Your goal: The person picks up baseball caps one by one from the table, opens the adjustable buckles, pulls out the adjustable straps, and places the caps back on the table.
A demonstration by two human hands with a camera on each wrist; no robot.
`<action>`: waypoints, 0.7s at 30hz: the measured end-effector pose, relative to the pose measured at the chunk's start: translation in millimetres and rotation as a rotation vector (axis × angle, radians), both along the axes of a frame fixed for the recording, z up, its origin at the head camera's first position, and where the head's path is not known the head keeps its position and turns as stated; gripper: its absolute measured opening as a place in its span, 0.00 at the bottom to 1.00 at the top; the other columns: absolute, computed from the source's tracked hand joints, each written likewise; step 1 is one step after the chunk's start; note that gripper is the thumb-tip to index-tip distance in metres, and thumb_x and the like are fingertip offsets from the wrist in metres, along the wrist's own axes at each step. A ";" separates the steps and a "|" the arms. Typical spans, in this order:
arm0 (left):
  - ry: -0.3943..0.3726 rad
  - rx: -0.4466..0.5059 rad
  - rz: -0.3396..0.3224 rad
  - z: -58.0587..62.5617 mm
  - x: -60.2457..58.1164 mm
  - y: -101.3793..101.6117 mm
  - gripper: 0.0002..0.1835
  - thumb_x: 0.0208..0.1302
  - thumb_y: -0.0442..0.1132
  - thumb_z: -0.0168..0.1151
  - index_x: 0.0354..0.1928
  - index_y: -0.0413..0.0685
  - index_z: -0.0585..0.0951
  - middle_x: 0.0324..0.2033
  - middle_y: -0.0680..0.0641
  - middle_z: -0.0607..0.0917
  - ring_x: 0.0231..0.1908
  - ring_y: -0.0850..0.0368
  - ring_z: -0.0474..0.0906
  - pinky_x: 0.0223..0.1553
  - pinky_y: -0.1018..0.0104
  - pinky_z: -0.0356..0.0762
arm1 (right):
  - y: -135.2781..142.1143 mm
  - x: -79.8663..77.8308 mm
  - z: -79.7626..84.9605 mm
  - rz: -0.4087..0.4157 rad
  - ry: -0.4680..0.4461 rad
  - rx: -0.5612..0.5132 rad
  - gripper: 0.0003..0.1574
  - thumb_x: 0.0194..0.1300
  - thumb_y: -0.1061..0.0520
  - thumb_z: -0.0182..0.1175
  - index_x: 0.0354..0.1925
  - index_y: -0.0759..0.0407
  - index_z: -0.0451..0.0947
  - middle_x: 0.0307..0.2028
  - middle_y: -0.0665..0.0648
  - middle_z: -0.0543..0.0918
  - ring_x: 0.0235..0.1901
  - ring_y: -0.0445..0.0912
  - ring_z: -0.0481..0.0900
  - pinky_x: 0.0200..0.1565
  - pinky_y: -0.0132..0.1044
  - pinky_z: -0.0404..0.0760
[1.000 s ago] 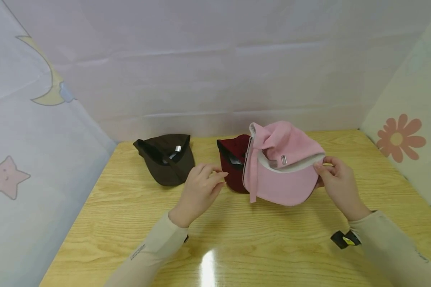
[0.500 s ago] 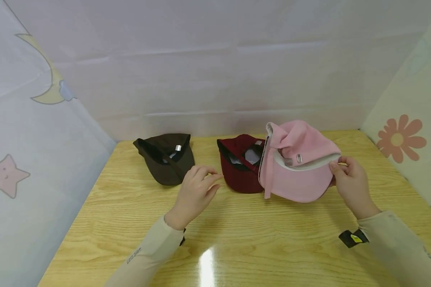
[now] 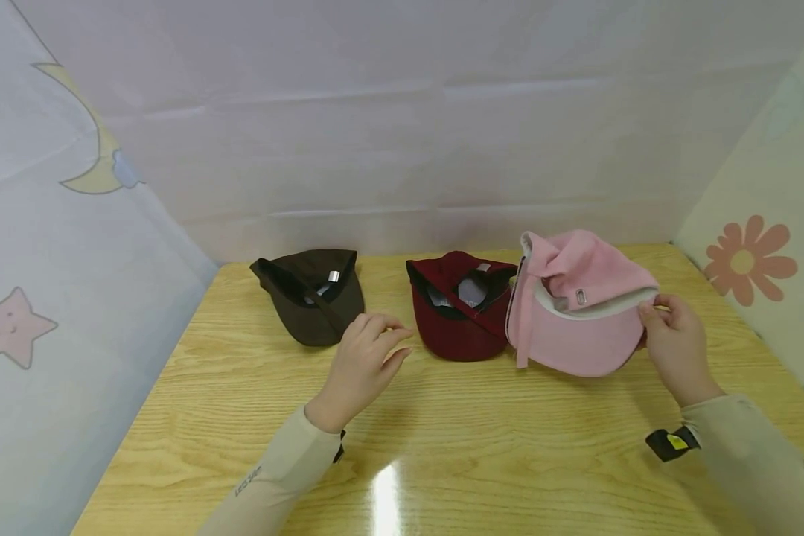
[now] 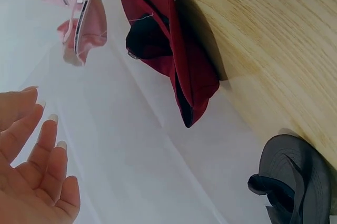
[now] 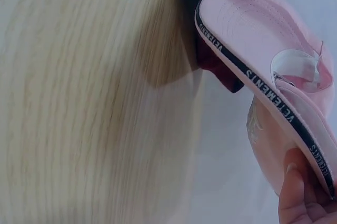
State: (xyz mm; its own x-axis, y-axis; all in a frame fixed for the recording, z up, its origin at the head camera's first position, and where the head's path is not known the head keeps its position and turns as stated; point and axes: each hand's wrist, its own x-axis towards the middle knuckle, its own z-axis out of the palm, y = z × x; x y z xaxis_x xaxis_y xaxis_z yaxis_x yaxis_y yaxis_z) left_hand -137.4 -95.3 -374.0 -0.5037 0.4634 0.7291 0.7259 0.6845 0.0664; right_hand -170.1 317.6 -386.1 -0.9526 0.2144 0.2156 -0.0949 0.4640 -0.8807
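A pink cap (image 3: pixel 579 346) with a white inner band hangs above the table at the right, its underside turned to me. My right hand (image 3: pixel 680 350) pinches its right edge, thumb on the near side; the right wrist view shows dark lettered tape along the pink cap (image 5: pixel 253 79). My left hand (image 3: pixel 365 365) hovers over the table with fingers loosely bent and nothing between them. Just beyond its fingertips a dark red cap (image 3: pixel 458 339) lies inside-up, its right edge partly behind the pink one. Left of it rests a dark brown cap (image 3: pixel 315 320), also inside-up.
The wooden table (image 3: pixel 476 447) runs up to a pale cloth backdrop (image 3: pixel 435 149) at the back. Patterned cloth walls stand on both sides, with a star (image 3: pixel 13 327) at left and a flower (image 3: pixel 744 260) at right.
My right hand has carried the pink cap to the right, uncovering most of the dark red cap. The left hand has drawn back slightly to the left. The brown cap lies as before.
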 end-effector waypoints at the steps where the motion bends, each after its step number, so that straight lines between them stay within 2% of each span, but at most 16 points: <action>1: -0.003 0.002 -0.001 0.3 0.3 -0.1 0.15 0.47 0.32 0.78 0.39 0.43 0.85 0.39 0.45 0.81 0.40 0.47 0.75 0.38 0.58 0.73 | 2.0 -0.6 -0.9 -0.012 -0.006 0.006 0.18 0.76 0.60 0.43 0.51 0.76 0.63 0.24 0.31 0.74 0.20 0.32 0.75 0.22 0.25 0.75; 14: -0.031 0.011 0.007 -0.4 2.2 -3.4 0.15 0.48 0.32 0.77 0.40 0.41 0.85 0.39 0.45 0.81 0.40 0.47 0.74 0.39 0.58 0.73 | 21.1 -4.6 -6.7 -0.058 -0.082 0.045 0.27 0.77 0.56 0.40 0.60 0.81 0.58 0.23 0.28 0.71 0.20 0.32 0.74 0.23 0.28 0.75; 21: -0.037 0.019 0.007 -0.8 2.7 -4.6 0.14 0.49 0.32 0.76 0.40 0.42 0.85 0.38 0.45 0.81 0.40 0.47 0.74 0.40 0.57 0.73 | 31.1 -10.8 -8.8 -0.078 -0.094 0.060 0.29 0.77 0.57 0.40 0.61 0.83 0.57 0.23 0.28 0.70 0.19 0.30 0.73 0.22 0.25 0.74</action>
State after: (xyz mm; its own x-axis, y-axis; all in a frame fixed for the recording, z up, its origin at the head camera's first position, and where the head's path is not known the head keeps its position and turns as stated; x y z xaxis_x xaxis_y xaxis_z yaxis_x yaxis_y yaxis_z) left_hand -134.6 -99.9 -374.8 -0.5340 0.4456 0.7186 0.7177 0.6881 0.1066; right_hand -180.9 348.7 -395.0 -0.9503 0.2779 0.1405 0.0254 0.5189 -0.8545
